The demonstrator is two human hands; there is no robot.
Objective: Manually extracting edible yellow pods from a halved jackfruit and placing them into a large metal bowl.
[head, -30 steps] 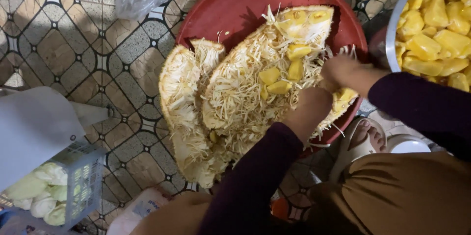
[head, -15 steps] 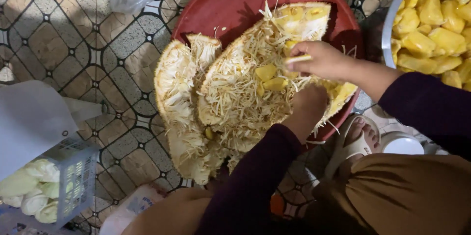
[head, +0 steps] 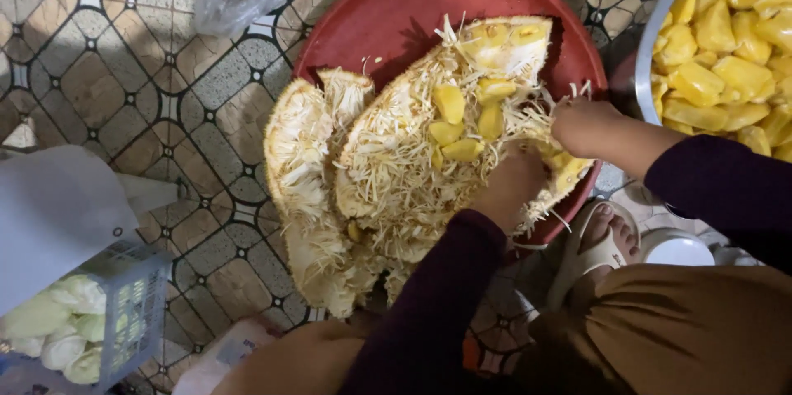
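A large split jackfruit section with pale stringy fibres and yellow flesh pods (head: pixel 429 148) is being worked over on a round red plastic tray (head: pixel 388 16), which is resting on a patterned brown tiled floor (head: pixel 124 98). A second, paler stripped piece of rind (head: pixel 301 172) is lying just beside it, overhanging the tray's near rim.

The step in hand appears to be the pulling of pods out of the fibre. The left hand (head: pixel 511 185) is being pressed down on the near edge of the fruit, seemingly to steady it; its fingers are buried in the fibres, so how far they are spread cannot be told. The right hand (head: pixel 582 123) is being worked into the fruit's right edge, its fingers curled narrowly into the strands; whether a pod is being gripped cannot be told.

Several yellow pods (head: pixel 462 123) are lying exposed near the middle, close to both hands. The next move would probably call for a firm pinch on one pod and a tug away from the fibres while the fruit is being held down.

A metal bowl heaped with cleaned yellow pods (head: pixel 726 40) is standing at the right, near the right forearm. A pale blue plastic basket of whitish pieces (head: pixel 124 312) is sitting well apart at the lower left.
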